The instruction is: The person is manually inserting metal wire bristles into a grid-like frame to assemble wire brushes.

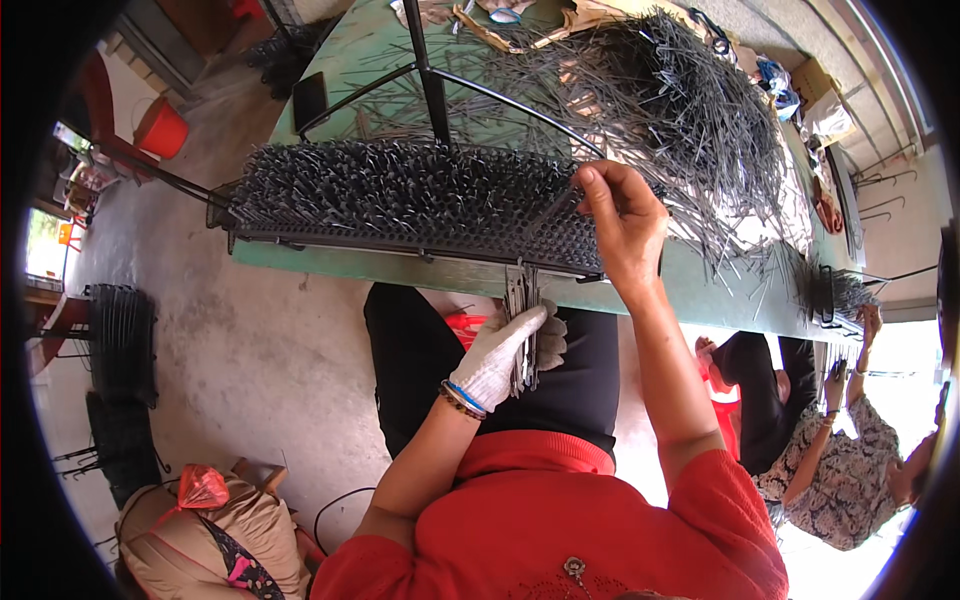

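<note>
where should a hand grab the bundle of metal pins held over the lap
Around its middle, from the side, as the gloved left hand does now. The bundle of metal pins hangs roughly upright, long and thin, so fingers wrapped across the shafts keep them together and leave the upper ends free for the bare right hand to pick from.

Red top, white-gloved left hand (505,352)

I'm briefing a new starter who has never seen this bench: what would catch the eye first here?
The dark rack bristling with metal pins along the green table's near edge. Behind it sprawls a big loose heap of pins. The bare right hand is at the rack's right end, while the gloved left hand grips a bundle of pins below the table edge.
</note>
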Tool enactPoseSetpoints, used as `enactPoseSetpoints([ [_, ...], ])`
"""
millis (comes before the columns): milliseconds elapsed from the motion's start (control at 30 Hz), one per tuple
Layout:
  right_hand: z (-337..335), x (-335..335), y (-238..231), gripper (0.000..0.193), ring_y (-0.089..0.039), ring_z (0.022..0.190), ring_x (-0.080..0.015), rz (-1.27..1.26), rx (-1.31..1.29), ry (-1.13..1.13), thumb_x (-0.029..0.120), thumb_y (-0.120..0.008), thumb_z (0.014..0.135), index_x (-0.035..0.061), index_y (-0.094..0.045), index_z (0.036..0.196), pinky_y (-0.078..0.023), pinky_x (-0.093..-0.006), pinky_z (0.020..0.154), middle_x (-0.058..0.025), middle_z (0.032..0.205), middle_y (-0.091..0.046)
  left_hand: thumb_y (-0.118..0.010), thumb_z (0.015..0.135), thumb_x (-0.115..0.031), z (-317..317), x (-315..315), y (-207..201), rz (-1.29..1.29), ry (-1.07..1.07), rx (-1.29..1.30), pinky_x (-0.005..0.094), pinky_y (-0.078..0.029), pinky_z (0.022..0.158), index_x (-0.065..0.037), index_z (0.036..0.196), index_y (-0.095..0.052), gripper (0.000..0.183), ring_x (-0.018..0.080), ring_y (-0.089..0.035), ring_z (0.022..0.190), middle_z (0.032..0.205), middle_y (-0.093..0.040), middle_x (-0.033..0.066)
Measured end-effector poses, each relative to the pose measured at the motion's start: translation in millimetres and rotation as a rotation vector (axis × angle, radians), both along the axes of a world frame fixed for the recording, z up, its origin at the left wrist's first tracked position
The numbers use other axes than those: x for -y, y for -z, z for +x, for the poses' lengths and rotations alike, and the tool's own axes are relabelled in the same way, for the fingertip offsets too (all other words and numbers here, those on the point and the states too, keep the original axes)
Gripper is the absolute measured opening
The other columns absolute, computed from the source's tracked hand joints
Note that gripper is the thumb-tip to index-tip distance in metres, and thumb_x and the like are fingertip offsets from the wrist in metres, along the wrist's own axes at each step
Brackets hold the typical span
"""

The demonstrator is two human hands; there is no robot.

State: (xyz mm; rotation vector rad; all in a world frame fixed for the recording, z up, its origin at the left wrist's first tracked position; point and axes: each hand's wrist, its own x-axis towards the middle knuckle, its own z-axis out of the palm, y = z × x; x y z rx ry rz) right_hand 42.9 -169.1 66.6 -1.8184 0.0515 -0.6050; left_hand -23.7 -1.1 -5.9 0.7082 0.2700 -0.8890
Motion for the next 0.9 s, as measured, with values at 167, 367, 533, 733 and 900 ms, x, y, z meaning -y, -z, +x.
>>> enactPoseSetpoints([
  [167, 7, -4, 9, 0.011, -0.059, 0.062, -0.0073, -0.232, 0.071, 0.055, 0.009, -0.065, 0.089, 0.0004, -0.066, 0.096, -0.048, -0.021, 0.058, -0.0043, 0.083, -0.068, -0.058, 0.094, -0.019, 0, -1, -1, -0.011, 0.003, -0.014, 0.0314, -0.058, 0.061, -0.004, 0.103, -0.061, 0.018, 0.0178, -0.067, 0.069, 0.085, -0.068, 0.0096],
  [367, 3, 1, 8, 0.01, -0.062, 0.063, -0.0117, -0.473, 0.233, 0.024, 0.005, -0.066, 0.087, 0.001, -0.065, 0.096, -0.05, -0.0248, 0.06, -0.0072, 0.084, -0.068, -0.058, 0.094, -0.018, 0, -1, 1, -0.001, -0.004, -0.046, 0.0318, -0.058, 0.061, -0.003, 0.103, -0.062, 0.018, 0.0183, -0.067, 0.069, 0.085, -0.068, 0.0099],
  [533, -2, -1, 3, 0.008, -0.064, 0.064, -0.0135, -0.433, 0.161, -0.066, 0.004, -0.064, 0.088, 0.0007, -0.064, 0.095, -0.051, -0.0253, 0.06, -0.0087, 0.085, -0.067, -0.058, 0.094, -0.018, 1, 0, 0, -0.01, -0.001, -0.045, 0.0323, -0.058, 0.061, -0.003, 0.103, -0.062, 0.018, 0.0185, -0.067, 0.069, 0.085, -0.068, 0.0099],
  [733, 3, -2, -4, 0.009, -0.065, 0.064, -0.0134, -0.388, 0.027, -0.125, 0.005, -0.064, 0.088, 0.0001, -0.064, 0.095, -0.05, -0.0244, 0.058, -0.0085, 0.084, -0.067, -0.058, 0.093, -0.018, -1, 1, -1, 0.001, -0.006, -0.044, 0.0322, -0.058, 0.061, -0.003, 0.103, -0.062, 0.018, 0.0185, -0.067, 0.069, 0.085, -0.068, 0.0097],
  [900, 1, -3, -2, 0.008, -0.064, 0.063, -0.0134, -0.394, 0.067, -0.112, 0.005, -0.064, 0.088, -0.0002, -0.064, 0.094, -0.05, -0.0248, 0.057, -0.0084, 0.084, -0.067, -0.058, 0.093, -0.017, 0, 0, 0, 0.001, 0.0, -0.038, 0.0317, -0.058, 0.062, -0.003, 0.103, -0.062, 0.018, 0.018, -0.067, 0.069, 0.085, -0.068, 0.0092],
])
